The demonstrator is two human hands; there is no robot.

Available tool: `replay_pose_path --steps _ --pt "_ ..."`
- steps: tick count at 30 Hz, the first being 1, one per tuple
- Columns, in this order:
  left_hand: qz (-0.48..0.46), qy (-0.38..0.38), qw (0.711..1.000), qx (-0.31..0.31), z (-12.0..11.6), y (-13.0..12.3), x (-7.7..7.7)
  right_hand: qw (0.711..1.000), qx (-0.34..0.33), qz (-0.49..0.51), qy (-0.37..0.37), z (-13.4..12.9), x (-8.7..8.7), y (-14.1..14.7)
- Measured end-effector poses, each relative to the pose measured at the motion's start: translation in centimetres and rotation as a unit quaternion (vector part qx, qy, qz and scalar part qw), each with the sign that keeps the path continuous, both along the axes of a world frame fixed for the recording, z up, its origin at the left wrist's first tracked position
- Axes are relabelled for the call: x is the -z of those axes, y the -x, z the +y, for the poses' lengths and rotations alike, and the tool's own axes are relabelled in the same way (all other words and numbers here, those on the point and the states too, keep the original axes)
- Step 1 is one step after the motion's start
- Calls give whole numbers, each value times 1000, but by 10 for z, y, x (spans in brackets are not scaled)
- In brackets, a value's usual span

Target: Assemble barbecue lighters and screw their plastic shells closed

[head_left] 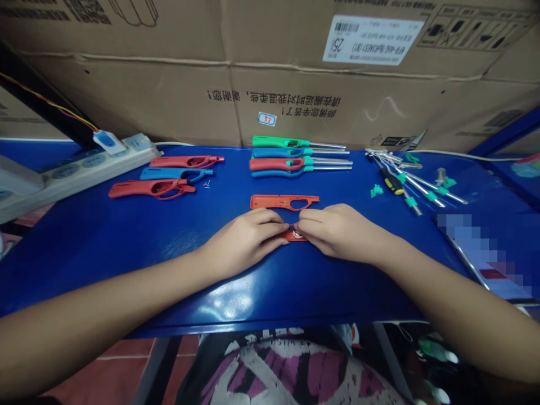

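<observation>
Near the middle of the blue table, my left hand (260, 236) and my right hand (333, 230) meet over a red lighter shell half (298, 236). Fingers of both hands close on it and cover much of it; a small white loop shows between them. Just beyond my fingers lies an orange-red shell half (284, 202) with a trigger opening. Farther back rest several lighters with metal tubes, among them a green one (276, 141) and a red one (276, 164). Two red handles and a blue handle (169, 173) without tubes lie at the left, beside small screws (206, 184).
A power strip (80, 169) runs along the left. A large cardboard box (169, 95) stands behind the table. At the right lie metal tubes (426, 188), green pieces (376, 190) and a yellow-black screwdriver (392, 181). A partly pixelated flat object (485, 253) is near the right edge.
</observation>
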State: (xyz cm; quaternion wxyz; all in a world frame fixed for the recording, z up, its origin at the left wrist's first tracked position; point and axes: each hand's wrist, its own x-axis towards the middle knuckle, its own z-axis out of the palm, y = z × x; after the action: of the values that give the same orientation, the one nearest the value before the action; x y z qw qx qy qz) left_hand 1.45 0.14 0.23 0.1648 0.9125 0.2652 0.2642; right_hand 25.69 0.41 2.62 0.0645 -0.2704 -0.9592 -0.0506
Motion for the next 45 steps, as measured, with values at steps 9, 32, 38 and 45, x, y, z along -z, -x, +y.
replay_pose_path --steps 9,32,38,45 --pt "17 8 1000 -2 0 1 -1 996 64 -23 65 -1 -4 3" --pt "41 -28 999 11 -1 -2 2 990 83 -21 110 -3 -11 1" --pt "38 -29 999 13 0 0 2 986 81 35 142 0 -10 -2" --pt "31 -28 999 14 0 -1 3 992 58 24 111 1 -9 -3"
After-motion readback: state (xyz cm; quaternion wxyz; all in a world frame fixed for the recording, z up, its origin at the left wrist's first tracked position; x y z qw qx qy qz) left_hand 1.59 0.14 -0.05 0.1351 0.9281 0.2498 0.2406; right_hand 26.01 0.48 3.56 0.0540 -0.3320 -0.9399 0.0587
